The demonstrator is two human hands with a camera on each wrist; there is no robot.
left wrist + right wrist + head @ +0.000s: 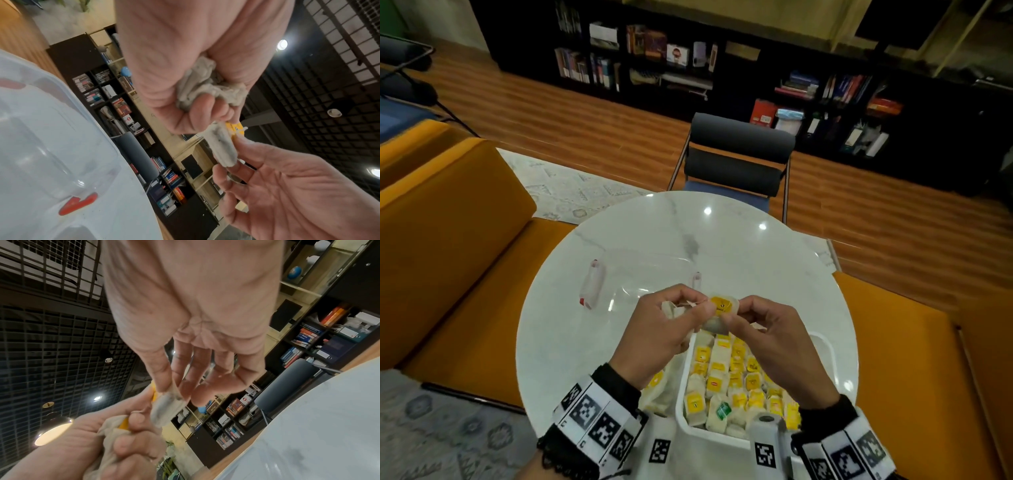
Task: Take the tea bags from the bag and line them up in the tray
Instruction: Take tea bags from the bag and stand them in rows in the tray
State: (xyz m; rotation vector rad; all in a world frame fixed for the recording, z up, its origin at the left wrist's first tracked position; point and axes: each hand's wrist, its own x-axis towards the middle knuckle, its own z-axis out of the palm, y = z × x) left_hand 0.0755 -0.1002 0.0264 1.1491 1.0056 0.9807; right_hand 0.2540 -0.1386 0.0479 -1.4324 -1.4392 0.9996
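Both hands [671, 322] [767, 329] on tea bag [722, 305]

No legible txt; tea bag tags [722, 305] too blurry to read.

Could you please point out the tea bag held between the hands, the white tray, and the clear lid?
tea bag [722, 305]: head view, on its yellow tag.
white tray [681, 407]: head view, on its left rim.
clear lid [650, 274]: head view, on its flat transparent top.
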